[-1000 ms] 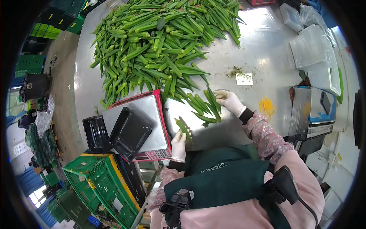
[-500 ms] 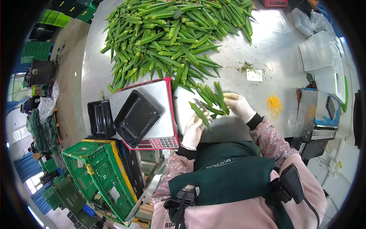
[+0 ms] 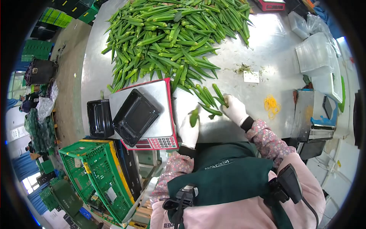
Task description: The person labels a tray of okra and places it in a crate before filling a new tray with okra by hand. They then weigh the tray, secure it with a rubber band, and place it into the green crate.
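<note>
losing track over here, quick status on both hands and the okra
Left hand holding one okra pod. Right hand fingers at second pod, grip unclear. Loose pods close by; black tray sitting on scale.

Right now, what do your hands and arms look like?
My left hand and right hand wear whitish gloves. Black cuffs circle both wrists. Above them, my sleeves are pinkish-grey, sprinkled with tiny flowers. I see no writing on them.

Left hand (image 3: 189, 130) around an okra pod (image 3: 194, 117), beside a scale (image 3: 164, 131).
</note>
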`<state>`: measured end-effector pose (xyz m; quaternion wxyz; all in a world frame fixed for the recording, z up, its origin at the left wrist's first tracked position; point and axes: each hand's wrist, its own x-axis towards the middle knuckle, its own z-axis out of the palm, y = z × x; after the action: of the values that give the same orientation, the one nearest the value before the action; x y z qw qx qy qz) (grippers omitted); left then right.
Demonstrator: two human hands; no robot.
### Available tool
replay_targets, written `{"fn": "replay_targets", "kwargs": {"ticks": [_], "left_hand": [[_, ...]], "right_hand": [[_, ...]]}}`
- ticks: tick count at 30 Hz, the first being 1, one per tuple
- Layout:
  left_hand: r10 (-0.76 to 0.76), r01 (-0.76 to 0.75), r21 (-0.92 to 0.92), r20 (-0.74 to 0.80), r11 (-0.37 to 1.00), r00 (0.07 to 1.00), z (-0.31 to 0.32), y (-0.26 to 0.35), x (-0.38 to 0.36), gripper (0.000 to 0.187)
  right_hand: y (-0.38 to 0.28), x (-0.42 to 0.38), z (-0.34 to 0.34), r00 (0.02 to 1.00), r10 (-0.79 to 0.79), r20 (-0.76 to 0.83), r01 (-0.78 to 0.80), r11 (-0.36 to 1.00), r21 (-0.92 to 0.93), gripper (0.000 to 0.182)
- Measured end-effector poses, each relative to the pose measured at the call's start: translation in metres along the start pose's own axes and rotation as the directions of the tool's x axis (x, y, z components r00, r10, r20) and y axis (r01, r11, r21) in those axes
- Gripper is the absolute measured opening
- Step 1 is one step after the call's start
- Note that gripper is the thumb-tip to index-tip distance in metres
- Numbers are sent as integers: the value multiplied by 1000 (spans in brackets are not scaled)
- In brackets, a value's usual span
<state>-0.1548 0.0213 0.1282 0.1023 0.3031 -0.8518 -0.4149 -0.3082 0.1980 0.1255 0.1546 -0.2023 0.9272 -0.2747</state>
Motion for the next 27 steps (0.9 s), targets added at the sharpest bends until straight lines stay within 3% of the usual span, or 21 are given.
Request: {"fn": "replay_targets", "kwargs": {"ticks": [1,2,3,4,5,7,9,11,13,14,15,18,20,22,23,24,25,26,27], "left_hand": [[81,-84,25,102,996,992,-4,8,5,26],[283,-289,27,136,957,949,-1,9,12,29],[472,-482,25,167,876,866,3,8,21,32],[546,-587,91,273,805,792,11,5,27,39],[573,-665,186,377,723,728,19,4,29,40],[581,-721,271,444,638,681,33,3,33,35],[544,-694,324,445,643,711,44,-4,33,32],[503,-665,379,445,643,741,44,-4,32,30],[426,-613,438,455,658,782,33,-3,25,27],[438,-595,407,417,693,796,29,-12,20,29],[463,-576,384,351,722,814,22,-15,14,32],[362,-457,395,293,797,885,-14,-13,-9,40],[254,-282,189,159,941,954,-29,-7,-20,38],[60,-60,-8,52,998,997,-34,-5,-25,26],[-181,201,-275,94,940,979,-27,-19,-29,22],[-325,420,-514,268,748,907,-37,-17,-27,22],[-387,604,-656,466,453,796,-51,-8,-23,22],[-333,566,-781,477,265,814,-58,6,-22,27],[-332,562,-785,473,262,816,-63,13,-21,27]], "right_hand": [[1,1,-7,1000,-1,1,1,1000,-3,31],[4,3,-14,996,51,77,-55,997,49,31],[7,6,-19,983,95,155,-111,989,96,31],[9,10,-21,983,100,157,-122,983,138,33],[9,14,-20,983,94,159,-116,984,136,33],[13,26,-10,990,139,9,-136,956,258,34],[7,41,3,991,126,-53,-106,953,284,42],[-29,50,7,989,41,-139,-34,998,55,67],[-52,51,22,987,-99,-126,81,987,-138,94],[-63,50,24,998,-63,-22,57,978,-202,108],[-68,48,31,994,-105,-29,94,958,-270,111],[-73,45,41,987,-153,-44,122,907,-404,105],[-69,50,43,997,-79,15,79,933,-351,100],[-71,49,38,996,-84,33,91,920,-380,97],[-69,49,35,995,-85,45,96,907,-409,94],[-48,57,55,990,-134,32,136,902,-410,89],[-45,57,50,990,-139,34,140,901,-411,89],[-43,57,46,986,-149,68,163,924,-345,88],[-44,58,39,982,-162,102,184,943,-278,86]]}}
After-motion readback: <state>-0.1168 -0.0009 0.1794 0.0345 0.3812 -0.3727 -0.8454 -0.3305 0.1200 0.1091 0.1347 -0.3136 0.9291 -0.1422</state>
